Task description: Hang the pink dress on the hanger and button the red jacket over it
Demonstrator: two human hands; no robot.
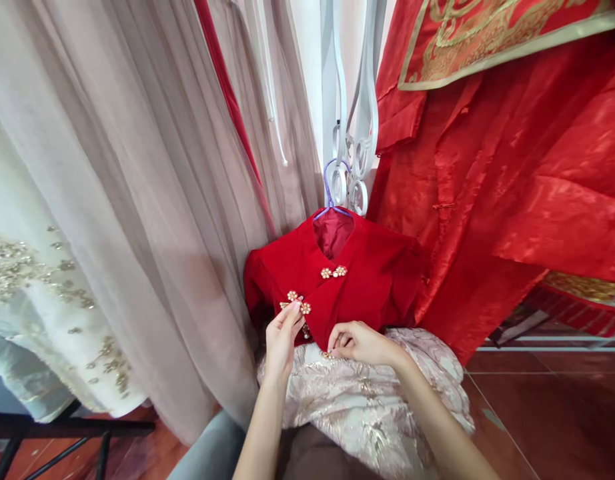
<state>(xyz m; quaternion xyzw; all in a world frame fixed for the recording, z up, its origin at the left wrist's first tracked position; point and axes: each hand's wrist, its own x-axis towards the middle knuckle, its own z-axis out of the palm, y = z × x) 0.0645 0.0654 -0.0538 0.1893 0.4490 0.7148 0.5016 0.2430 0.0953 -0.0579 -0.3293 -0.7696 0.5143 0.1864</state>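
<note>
A red velvet jacket (365,267) hangs on a purple hanger (328,187), its collar open and a shiny red lining showing. A pair of flower-shaped jewelled fasteners (333,272) sits at the chest. Lower on the left, my left hand (283,333) is closed in a pinch at a jewelled flower clasp (304,308), with more gold flowers around its fingertips. At the jacket's bottom edge, the curled fingers of my right hand (357,341) pinch by a small gold ornament (327,355), which they partly hide. Beneath both hands lies pale fabric with a metallic floral pattern (357,393).
Beige drapes (157,200) hang close on the left, beside a white beaded garment (32,280). Red satin garments (487,173) hang on the right. Behind the jacket is a white scrolled metal frame (358,160). A black metal stand (72,427) rests on red floor tiles (562,407).
</note>
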